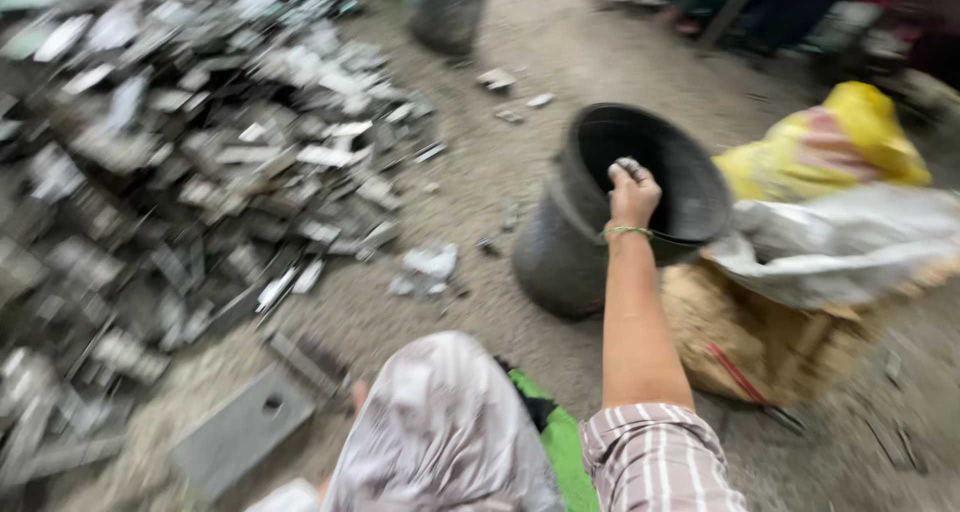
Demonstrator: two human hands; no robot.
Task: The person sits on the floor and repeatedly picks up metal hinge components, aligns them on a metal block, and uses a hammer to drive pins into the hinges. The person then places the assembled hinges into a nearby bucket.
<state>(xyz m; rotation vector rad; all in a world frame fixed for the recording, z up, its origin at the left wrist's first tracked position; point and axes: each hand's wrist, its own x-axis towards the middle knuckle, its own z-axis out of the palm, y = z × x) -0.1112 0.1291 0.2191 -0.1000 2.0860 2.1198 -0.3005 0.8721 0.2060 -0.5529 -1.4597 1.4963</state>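
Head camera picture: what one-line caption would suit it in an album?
Right hand holding a small piece over a black bucket, beside a heap of metal scrap.

Only packaging around is a heap of sacks right of the black bucket (600, 222): a yellow bag (830, 142) on top, a crumpled white one (850, 242) under it, a brown sack (740, 337) at the bottom.

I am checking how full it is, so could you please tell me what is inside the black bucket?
The black bucket shows only dark inner wall; its bottom is hidden. The right hand holds a small grey piece over its mouth.
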